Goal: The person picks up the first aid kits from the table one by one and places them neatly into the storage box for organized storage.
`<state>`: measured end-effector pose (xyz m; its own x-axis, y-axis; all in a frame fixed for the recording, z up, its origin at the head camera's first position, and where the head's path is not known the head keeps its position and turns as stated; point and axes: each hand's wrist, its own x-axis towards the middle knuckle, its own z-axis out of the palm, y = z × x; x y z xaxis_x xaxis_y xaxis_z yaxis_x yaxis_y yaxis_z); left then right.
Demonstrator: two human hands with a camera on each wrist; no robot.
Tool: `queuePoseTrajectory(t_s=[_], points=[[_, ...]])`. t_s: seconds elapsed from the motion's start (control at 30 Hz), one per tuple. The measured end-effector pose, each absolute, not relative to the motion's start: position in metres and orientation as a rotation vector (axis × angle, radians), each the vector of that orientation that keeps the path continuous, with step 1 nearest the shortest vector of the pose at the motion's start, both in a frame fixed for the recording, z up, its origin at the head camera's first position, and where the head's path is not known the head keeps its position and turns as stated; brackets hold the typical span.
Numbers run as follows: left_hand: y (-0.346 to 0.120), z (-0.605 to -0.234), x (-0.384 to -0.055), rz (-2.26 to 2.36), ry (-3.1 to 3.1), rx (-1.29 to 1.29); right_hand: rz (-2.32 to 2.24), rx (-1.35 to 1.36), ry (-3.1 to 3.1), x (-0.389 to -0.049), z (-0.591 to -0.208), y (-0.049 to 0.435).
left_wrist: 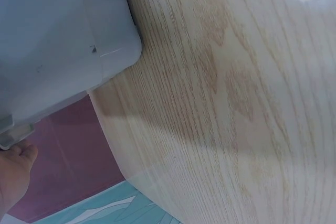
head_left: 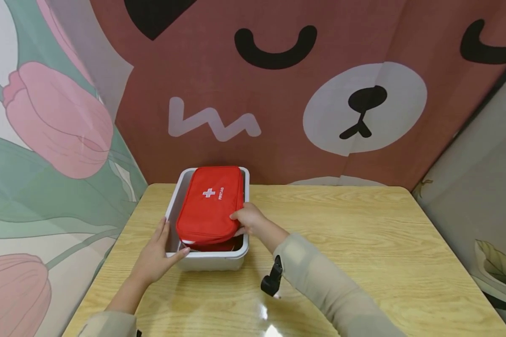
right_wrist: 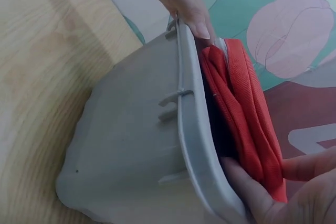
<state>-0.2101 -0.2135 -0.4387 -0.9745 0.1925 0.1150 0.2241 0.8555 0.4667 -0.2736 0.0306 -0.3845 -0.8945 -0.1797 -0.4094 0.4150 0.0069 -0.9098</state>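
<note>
A red first-aid pouch (head_left: pixel 211 210) with a white cross lies tilted in the mouth of a pale grey plastic bin (head_left: pixel 211 263). My right hand (head_left: pixel 250 220) pinches the pouch's near right side; in the right wrist view the thumb and fingers (right_wrist: pixel 304 169) straddle its red edge, partly inside the rim. On the bin's near left corner rests my left hand (head_left: pixel 158 257), fingers along the outer rim and thumb over the front edge. Below the pouch, something dark red (head_left: pixel 219 245) shows inside the bin. The left wrist view shows the bin's outer wall (left_wrist: pixel 58 35).
The bin stands on a wood-grain table (head_left: pixel 346 243), toward its left back. Behind the table hangs a brown curtain (head_left: pixel 278 154) with a bear face, and a tulip-print curtain (head_left: pixel 59 121) hangs at the left. Black wrist straps (head_left: pixel 273 278) sit on the sleeves.
</note>
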Motion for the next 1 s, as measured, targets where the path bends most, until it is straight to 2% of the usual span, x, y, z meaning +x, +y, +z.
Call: queuePoseTrajectory(t_s=[0.23, 0.5, 1.0], points=[[-0.214, -0.44, -0.211, -0.766, -2.956, -0.333, -1.766, 0.249, 2.057, -0.286, -0.386, 0.033], [-0.214, -0.44, -0.211, -0.773, -2.959, -0.33, -1.595, 0.289, 2.269, -0.277, -0.378, 0.033], [-0.215, -0.435, -0.212, -0.87, -2.953, -0.356, -1.733, 0.252, 2.309, -0.269, -0.386, 0.049]])
